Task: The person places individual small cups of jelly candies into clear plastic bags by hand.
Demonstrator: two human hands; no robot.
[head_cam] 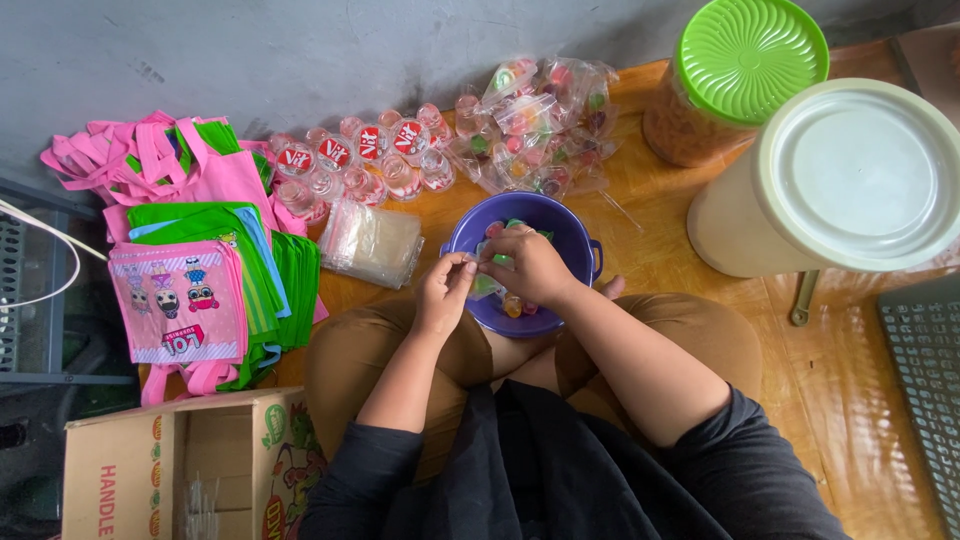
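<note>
Pinching small clear packet (482, 268), both hands (442, 293) (530, 265) above purple bowl (570, 232); pink bags (185, 300) left.

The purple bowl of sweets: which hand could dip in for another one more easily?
Probably the right hand: it hovers directly over the purple bowl, while the left hand sits beside the rim, pinching a small clear bag.

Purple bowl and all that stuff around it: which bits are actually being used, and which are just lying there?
In use:
left hand and right hand, together holding a small clear bag
purple bowl of coloured sweets

Lying about:
filled sweet bags
water cups
pink and green tote bags
two lidded tubs
cardboard box
</note>
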